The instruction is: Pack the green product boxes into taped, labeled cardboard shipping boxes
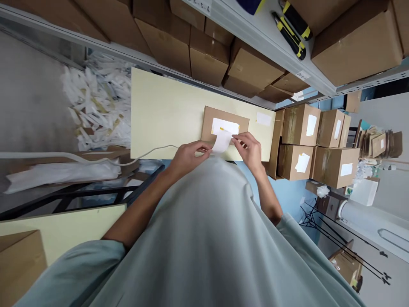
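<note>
A flat brown cardboard box lies on the pale yellow table, a white label on its top. Over the box's near edge hangs a white paper slip. My right hand pinches the slip at its upper right corner. At the slip's lower left, the fingers of my left hand are pinched together on its edge. Another white label lies on the table to the right of the box.
Cardboard boxes fill the shelf behind the table, with yellow and black cutters on the shelf above. Labelled cartons are stacked at the right. A white cable runs in from the left, near a paper scrap heap.
</note>
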Motion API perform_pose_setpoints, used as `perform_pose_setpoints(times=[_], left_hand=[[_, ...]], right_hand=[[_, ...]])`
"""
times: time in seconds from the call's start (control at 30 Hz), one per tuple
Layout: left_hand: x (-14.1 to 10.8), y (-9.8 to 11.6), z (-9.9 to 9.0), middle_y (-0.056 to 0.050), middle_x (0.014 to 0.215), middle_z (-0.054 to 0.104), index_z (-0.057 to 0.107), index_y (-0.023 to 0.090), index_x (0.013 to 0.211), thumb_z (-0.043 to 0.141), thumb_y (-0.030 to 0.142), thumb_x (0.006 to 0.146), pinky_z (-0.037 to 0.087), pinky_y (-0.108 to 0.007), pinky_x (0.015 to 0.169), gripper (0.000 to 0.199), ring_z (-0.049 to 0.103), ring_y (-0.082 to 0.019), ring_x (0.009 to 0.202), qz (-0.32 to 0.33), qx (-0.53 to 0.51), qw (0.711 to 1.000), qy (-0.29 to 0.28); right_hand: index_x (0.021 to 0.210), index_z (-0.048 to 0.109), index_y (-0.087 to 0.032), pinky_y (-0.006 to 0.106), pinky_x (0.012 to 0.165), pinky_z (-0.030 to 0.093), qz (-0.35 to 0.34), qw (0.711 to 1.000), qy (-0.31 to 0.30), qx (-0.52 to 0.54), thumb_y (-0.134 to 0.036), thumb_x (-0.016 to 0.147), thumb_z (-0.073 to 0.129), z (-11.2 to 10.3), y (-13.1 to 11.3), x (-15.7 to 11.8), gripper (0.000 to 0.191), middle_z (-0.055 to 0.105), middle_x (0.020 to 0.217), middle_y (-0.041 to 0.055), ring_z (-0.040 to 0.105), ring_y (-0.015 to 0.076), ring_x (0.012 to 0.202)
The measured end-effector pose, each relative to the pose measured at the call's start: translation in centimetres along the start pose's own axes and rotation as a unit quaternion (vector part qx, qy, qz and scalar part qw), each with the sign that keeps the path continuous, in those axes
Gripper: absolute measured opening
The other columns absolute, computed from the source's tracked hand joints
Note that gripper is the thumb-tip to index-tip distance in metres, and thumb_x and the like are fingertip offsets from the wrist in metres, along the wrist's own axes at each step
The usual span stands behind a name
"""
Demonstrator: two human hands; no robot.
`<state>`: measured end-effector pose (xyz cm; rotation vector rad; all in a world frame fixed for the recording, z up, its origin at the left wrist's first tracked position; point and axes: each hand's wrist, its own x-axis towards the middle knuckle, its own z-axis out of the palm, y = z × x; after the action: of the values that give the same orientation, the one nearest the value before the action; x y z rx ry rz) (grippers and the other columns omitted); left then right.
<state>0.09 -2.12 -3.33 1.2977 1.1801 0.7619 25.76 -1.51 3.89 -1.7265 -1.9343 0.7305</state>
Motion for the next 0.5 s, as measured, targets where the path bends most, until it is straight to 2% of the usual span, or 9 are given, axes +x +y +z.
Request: perform_pose_setpoints(times=[0.13, 0.23, 0.33, 0.43, 0.5], left_hand=[[-0.3, 1.6, 0.2, -0.005, 0.11, 0.087, 0.081, 0.031, 0.093, 0.07, 0.052, 0.099, 0.066, -0.038, 0.094, 0.024, 0.081, -0.027, 0.1, 0.05, 0.076, 0.996, -0.013], [-0.1, 2.1, 1.3, -0.005, 0.113, 0.087, 0.081, 0.032, 0.096, 0.071, 0.053, 0.099, 0.065, -0.04, 0.097, 0.023, 0.081, -0.029, 0.105, 0.042, 0.103, 0.994, -0.005], [0.4, 1.6, 2.8, -0.006, 0.115, 0.087, 0.081, 0.031, 0.105, 0.082, 0.051, 0.093, 0.066, -0.041, 0.098, 0.024, 0.081, -0.03, 0.109, -0.022, 0.097, 0.994, 0.053], [1.4, 0.3, 4.5, -0.008, 0.122, 0.086, 0.075, 0.028, 0.126, 0.092, 0.047, 0.085, 0.068, -0.041, 0.101, 0.049, 0.083, -0.028, 0.111, -0.101, 0.02, 0.987, 0.125], [2.1, -0.5, 5.6, -0.01, 0.123, 0.086, 0.072, 0.026, 0.13, 0.093, 0.046, 0.083, 0.068, -0.04, 0.101, 0.055, 0.083, -0.026, 0.112, -0.132, -0.043, 0.979, 0.147]], right_hand=[[0.114, 0.092, -0.03, 0.033, 0.081, 0.061, 0.01, 0.998, -0.051, 0.024, -0.052, 0.116, 0.072, -1.7, 2.5, 1.9, 0.03, 0.082, 0.113, 0.0054, 0.072, 0.0174, 0.081], [0.109, 0.092, -0.03, 0.033, 0.081, 0.06, 0.012, 0.995, -0.092, 0.028, -0.048, 0.115, 0.072, -2.3, 3.8, 2.2, 0.028, 0.082, 0.111, 0.0044, 0.072, 0.0179, 0.082], [0.105, 0.09, -0.029, 0.033, 0.082, 0.059, 0.022, 0.994, -0.098, 0.046, -0.049, 0.114, 0.073, -2.9, 5.2, 1.9, 0.028, 0.081, 0.108, 0.0042, 0.071, 0.0181, 0.082], [0.103, 0.089, -0.028, 0.033, 0.08, 0.06, 0.024, 0.992, -0.078, 0.093, -0.053, 0.114, 0.072, -3.7, 6.5, 1.1, 0.032, 0.08, 0.106, 0.0044, 0.07, 0.0179, 0.08], [0.102, 0.089, -0.028, 0.034, 0.078, 0.06, 0.02, 0.989, -0.067, 0.13, -0.057, 0.114, 0.072, -4.3, 7.0, 0.3, 0.036, 0.08, 0.105, 0.0045, 0.069, 0.0177, 0.08]])
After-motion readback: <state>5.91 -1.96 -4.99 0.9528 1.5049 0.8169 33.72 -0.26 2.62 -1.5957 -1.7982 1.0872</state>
